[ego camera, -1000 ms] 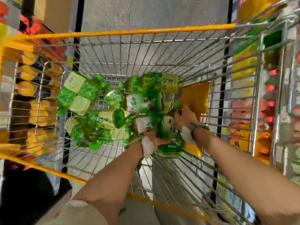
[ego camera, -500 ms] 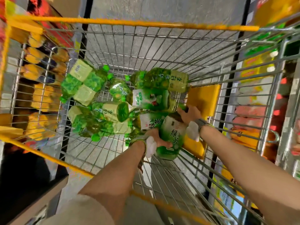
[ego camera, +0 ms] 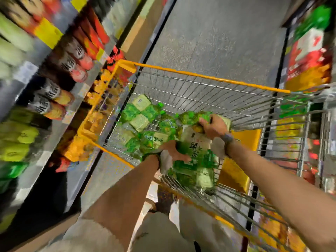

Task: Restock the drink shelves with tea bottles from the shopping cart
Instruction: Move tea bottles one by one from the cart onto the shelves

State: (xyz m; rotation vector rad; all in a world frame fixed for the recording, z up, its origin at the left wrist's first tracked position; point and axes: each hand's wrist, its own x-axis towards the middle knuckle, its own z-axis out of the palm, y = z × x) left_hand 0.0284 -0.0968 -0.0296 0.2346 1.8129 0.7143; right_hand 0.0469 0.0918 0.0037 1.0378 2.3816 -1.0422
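Observation:
A wire shopping cart (ego camera: 209,77) with a yellow rim holds several green tea bottles (ego camera: 140,117) lying in a heap. Both hands carry a group of these bottles (ego camera: 195,151), raised above the cart's near end. My left hand (ego camera: 174,151) grips the group from its left side. My right hand (ego camera: 213,127) grips its far upper end, fingers curled over the top. Each wrist wears a band with a white pad. The frame is blurred, so single bottles in the group are hard to tell apart.
Drink shelves (ego camera: 54,84) with red, dark, orange and yellow-green bottles run along the left. More stocked shelves (ego camera: 309,57) stand on the right. A grey floor aisle (ego camera: 218,33) stretches ahead of the cart. A yellow panel (ego camera: 241,140) sits at the cart's right inner side.
Both hands have lifted the group of tea bottles up and toward me, off the heap. The view has swung left, bringing the left shelves into sight.

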